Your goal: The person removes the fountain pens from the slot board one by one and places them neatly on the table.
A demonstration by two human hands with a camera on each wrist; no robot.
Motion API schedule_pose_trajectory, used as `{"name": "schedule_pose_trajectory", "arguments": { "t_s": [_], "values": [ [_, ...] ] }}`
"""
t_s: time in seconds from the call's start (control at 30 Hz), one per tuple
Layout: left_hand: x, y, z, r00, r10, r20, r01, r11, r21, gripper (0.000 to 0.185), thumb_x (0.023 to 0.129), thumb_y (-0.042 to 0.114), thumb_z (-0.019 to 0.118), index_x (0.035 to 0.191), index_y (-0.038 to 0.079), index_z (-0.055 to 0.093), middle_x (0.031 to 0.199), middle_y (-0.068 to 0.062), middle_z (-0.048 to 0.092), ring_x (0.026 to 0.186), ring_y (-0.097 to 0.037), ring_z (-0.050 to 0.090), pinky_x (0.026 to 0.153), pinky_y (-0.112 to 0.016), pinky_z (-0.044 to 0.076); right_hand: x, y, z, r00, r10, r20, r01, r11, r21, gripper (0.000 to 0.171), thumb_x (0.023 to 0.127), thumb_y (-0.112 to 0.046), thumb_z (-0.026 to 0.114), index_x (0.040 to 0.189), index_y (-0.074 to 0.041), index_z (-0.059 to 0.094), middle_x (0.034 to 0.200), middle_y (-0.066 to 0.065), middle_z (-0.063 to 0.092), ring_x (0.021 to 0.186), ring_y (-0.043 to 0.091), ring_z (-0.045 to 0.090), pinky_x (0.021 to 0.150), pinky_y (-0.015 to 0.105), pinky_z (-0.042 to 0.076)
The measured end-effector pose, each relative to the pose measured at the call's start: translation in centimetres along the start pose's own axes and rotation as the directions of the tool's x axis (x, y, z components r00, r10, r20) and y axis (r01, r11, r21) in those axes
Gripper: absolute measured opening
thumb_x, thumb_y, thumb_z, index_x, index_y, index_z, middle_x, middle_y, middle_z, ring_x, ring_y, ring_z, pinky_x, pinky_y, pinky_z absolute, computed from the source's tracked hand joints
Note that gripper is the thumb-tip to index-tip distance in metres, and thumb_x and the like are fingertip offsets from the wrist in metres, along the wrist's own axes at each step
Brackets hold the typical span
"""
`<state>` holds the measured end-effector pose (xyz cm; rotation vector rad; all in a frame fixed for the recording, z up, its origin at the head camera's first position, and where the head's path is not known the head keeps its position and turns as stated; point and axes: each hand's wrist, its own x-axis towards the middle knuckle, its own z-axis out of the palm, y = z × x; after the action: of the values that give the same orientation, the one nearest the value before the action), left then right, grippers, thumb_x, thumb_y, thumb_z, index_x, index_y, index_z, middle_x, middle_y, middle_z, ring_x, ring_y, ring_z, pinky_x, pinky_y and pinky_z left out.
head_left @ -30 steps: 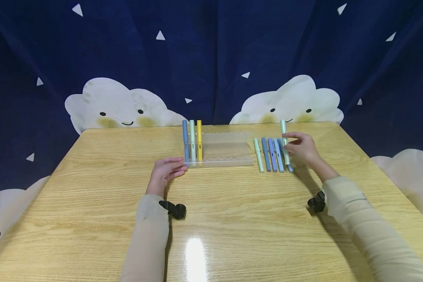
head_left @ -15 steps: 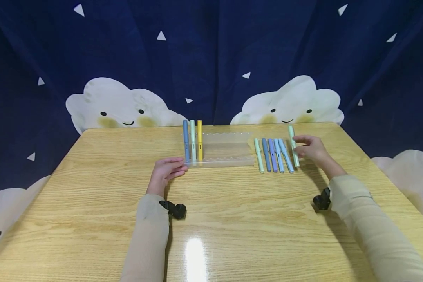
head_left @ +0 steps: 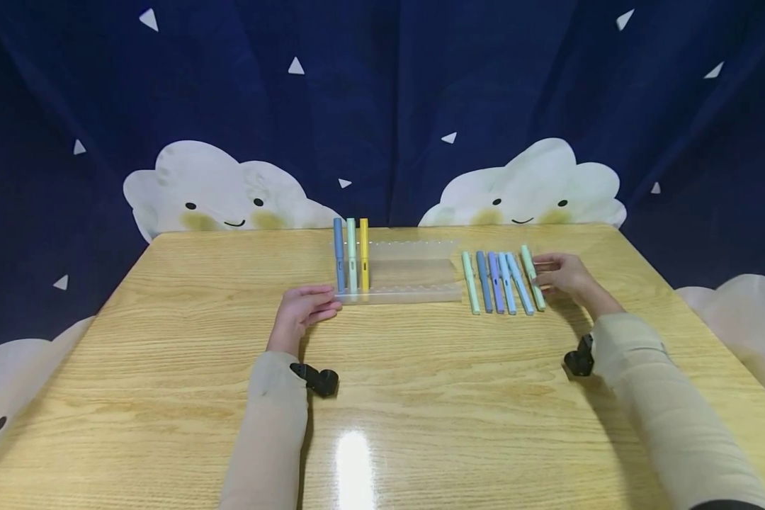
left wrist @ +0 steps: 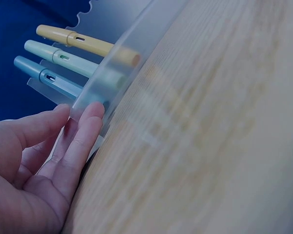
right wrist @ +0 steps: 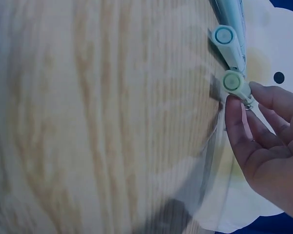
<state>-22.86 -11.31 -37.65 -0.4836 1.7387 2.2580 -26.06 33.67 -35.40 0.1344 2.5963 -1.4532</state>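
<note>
A clear pen rack (head_left: 414, 273) lies on the table with a blue pen (head_left: 339, 251), a pale green pen (head_left: 352, 251) and a yellow pen (head_left: 365, 251) in its left slots. My left hand (head_left: 302, 312) pinches the rack's near left corner between thumb and fingers, as the left wrist view shows. To the right of the rack, my right hand (head_left: 567, 276) holds a light green pen (head_left: 532, 276) between thumb and fingertips, at the right end of a row of pens. In the right wrist view, that pen's round end (right wrist: 233, 81) faces the camera.
Beside the held pen lie a light blue pen (head_left: 520, 287), another light blue pen (head_left: 507, 283), a purple pen (head_left: 496, 283), a dark blue pen (head_left: 484, 283) and a light green pen (head_left: 470, 283). A dark blue curtain (head_left: 357, 106) with clouds hangs behind the wooden table (head_left: 421, 397).
My right hand has carried the light green pen from above the row rightward, then down beside the last light blue pen. My left hand has stayed at the rack's corner.
</note>
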Motion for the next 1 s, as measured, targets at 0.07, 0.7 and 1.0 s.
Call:
{"name": "schedule_pose_trajectory", "arguments": {
  "t_s": [0.07,0.7,1.0],
  "values": [
    [-0.02,0.04,0.01,1.000,-0.007,-0.001,0.007,1.000,0.009,0.030,0.087,-0.006,0.053,0.117,-0.010,0.051,0.073,-0.010,0.064,0.064,-0.017,0.065,0.064,-0.027,0.055,-0.05,-0.06,0.06,1.000,0.010,0.019,-0.009,1.000,-0.013,0.053,0.082,0.006,0.056,0.130,0.012,0.033,0.124,0.034,0.039,0.075,0.009,0.057,0.068,0.031,0.055],
    [0.33,-0.25,-0.08,1.000,-0.001,-0.014,0.001,1.000,0.015,0.030,0.087,-0.004,0.054,0.116,-0.009,0.053,0.069,-0.009,0.064,0.063,-0.017,0.065,0.064,-0.027,0.055,0.22,-0.08,0.51,0.998,-0.016,0.067,0.022,0.996,-0.087,0.048,0.084,0.001,0.057,0.125,0.014,0.037,0.119,0.032,0.041,0.081,0.017,0.057,0.067,0.031,0.055],
    [0.25,-0.25,-0.07,1.000,0.002,-0.013,-0.002,1.000,0.024,0.032,0.086,-0.003,0.056,0.116,-0.009,0.053,0.068,-0.009,0.064,0.063,-0.017,0.065,0.063,-0.027,0.055,0.05,-0.51,0.43,0.999,-0.009,0.035,0.014,0.990,-0.139,0.050,0.087,-0.010,0.055,0.128,0.012,0.035,0.125,0.034,0.037,0.105,0.040,0.046,0.070,0.035,0.054]
  ]
}}
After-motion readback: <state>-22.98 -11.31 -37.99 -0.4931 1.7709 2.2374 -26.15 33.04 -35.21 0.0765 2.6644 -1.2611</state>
